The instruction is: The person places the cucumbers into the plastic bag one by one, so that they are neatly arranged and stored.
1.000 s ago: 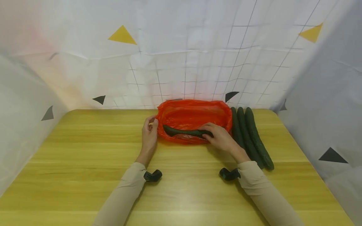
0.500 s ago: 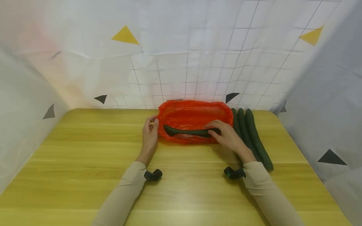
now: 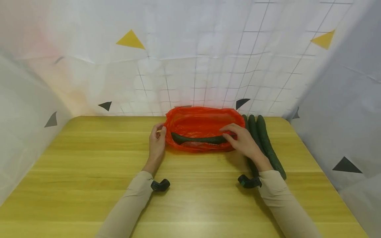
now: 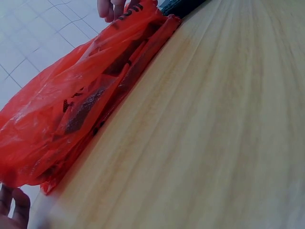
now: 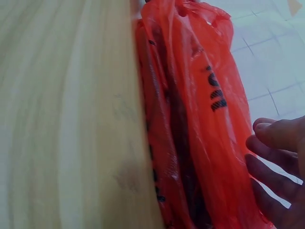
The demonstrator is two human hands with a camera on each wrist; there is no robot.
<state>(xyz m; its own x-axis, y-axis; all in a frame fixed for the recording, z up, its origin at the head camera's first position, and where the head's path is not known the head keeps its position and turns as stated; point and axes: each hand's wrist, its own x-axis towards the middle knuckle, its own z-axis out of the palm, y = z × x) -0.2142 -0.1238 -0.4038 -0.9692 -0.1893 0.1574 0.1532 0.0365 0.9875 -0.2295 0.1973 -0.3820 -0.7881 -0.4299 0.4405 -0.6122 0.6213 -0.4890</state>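
Observation:
A red plastic bag [image 3: 205, 123] lies with its mouth spread wide at the back of the table. Inside, along its near side, a dark green cucumber [image 3: 197, 139] lies lengthwise. My left hand [image 3: 156, 143] grips the bag's left rim between thumb and fingers; only its fingertips [image 4: 20, 207] show in the left wrist view. Over the bag's right end, my right hand [image 3: 245, 143] has its fingers loosely bent and apart, holding nothing. The cucumber's right tip is hidden near that hand. In the right wrist view, the right-hand fingers [image 5: 271, 167] overlap the bag's side.
Three more cucumbers [image 3: 271, 150] lie side by side just right of the bag, partly behind my right forearm. The wooden table [image 3: 89, 172] meets a white sheet [image 3: 190, 76] with grid lines and triangles at its back edge. Similar sheets hang at both sides.
My right hand has let go of the cucumber in the bag and moved right to the bag's right end. The cucumber has stayed put, and my left hand keeps its place on the rim.

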